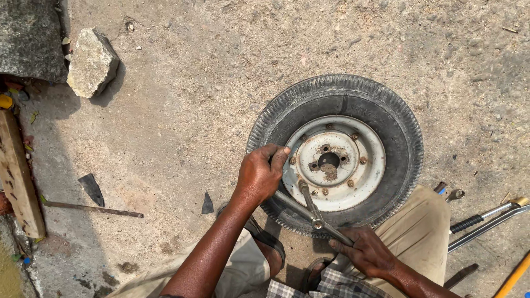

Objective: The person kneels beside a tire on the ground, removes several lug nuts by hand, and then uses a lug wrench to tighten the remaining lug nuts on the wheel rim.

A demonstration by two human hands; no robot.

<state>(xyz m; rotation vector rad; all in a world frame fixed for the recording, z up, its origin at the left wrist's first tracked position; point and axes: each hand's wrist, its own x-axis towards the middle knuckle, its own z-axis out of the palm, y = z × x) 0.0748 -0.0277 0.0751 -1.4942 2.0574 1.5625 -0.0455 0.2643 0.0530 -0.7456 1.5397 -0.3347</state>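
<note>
A small black tyre point(386, 127) on a worn white steel rim point(364, 165) lies flat on the sandy ground. A metal cross wrench point(312, 207) stands with one arm on a rim bolt near the lower left of the rim. My left hand point(259, 174) rests on the tyre's left side, fingers gripping one end of the wrench bar. My right hand point(367, 251) grips the other end of the bar, below the tyre. My knees in beige trousers flank the tyre's near edge.
A grey stone point(91, 62) lies at the upper left beside a concrete slab point(27, 38). A wooden plank point(16, 176) and thin metal rod point(91, 208) lie at the left. Long-handled tools point(486, 218) lie at the right. Black rubber scraps point(91, 187) dot the ground.
</note>
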